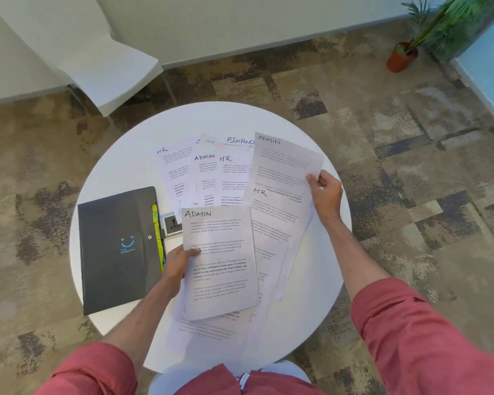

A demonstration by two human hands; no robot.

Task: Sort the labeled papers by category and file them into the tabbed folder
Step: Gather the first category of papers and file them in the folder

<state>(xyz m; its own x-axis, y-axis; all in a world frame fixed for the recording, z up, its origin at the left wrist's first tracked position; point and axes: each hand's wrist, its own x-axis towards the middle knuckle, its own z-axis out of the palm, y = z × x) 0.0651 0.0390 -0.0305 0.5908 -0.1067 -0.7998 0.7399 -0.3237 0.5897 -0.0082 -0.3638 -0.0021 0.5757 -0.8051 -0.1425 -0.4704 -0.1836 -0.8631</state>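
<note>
Sleeves (411, 323) aside, left hand (178, 262) pinches an ADMIN sheet (220, 269), right hand (325, 192) grips a second ADMIN sheet (283, 163). Mixed papers (211, 178) lie between them. Folder (114, 246) beside left hand is closed, filing seemingly unstarted.

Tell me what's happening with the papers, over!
Left hand pinches near ADMIN sheet. Right hand pinches far ADMIN sheet. Folder closed. Nothing blocks it.

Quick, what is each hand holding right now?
Left hand: pinches the near ADMIN sheet.
Right hand: grips the far ADMIN sheet.
</note>
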